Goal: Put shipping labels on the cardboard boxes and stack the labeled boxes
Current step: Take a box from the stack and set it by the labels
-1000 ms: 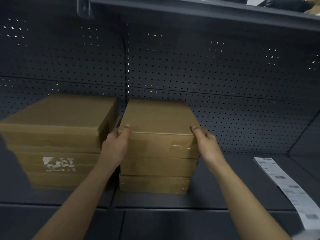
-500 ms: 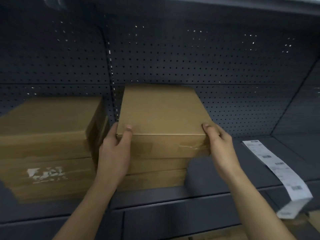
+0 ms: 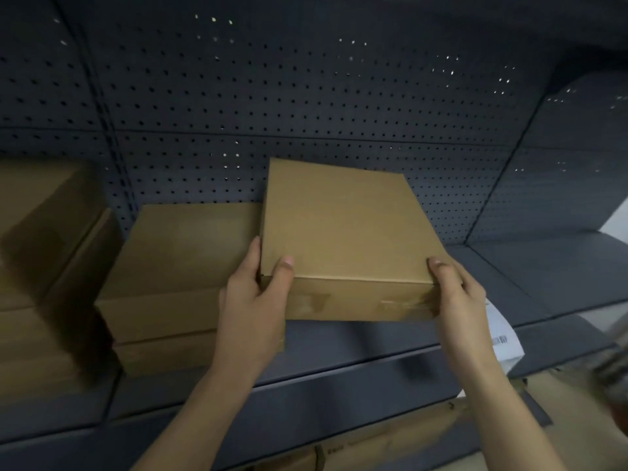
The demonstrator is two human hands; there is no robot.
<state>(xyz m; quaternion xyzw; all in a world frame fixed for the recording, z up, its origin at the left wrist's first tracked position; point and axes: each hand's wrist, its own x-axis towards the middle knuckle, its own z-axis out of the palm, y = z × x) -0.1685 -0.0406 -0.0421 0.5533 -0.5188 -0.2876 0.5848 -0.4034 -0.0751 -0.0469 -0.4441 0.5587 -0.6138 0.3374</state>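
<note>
Far left: blurred stack of cardboard boxes standing on the shelf, all closed, contents hidden. Just to its right: second stack of two closed boxes, no label visible on the top face. Centre-left: left hand grasping the near left corner of the carried box, thumb laid on the top face, fingers along the side. Centre: carried box closed, clear tape across its front face, contents hidden, no label visible on top. Held off the shelf, slightly turned, just right of the second stack and overlapping its top in this view; contact with that stack not discernible. Centre-right: right hand grasping the near right corner likewise, thumb on top. Right: strip of printed shipping labels lying on the shelf and hanging over its front edge, partly hidden behind the right wrist. Behind everything: perforated back panel. Below the shelf: more cardboard, too dim to make out. Step in hand, by judgement: fetching an unlabelled box from the stacks for labelling. Next move, by judgement: setting the box flat on bare shelf near the label strip, freeing one hand, then peeling a label and pressing it onto the top face. Two-handed grasp advisable until level rest.
</note>
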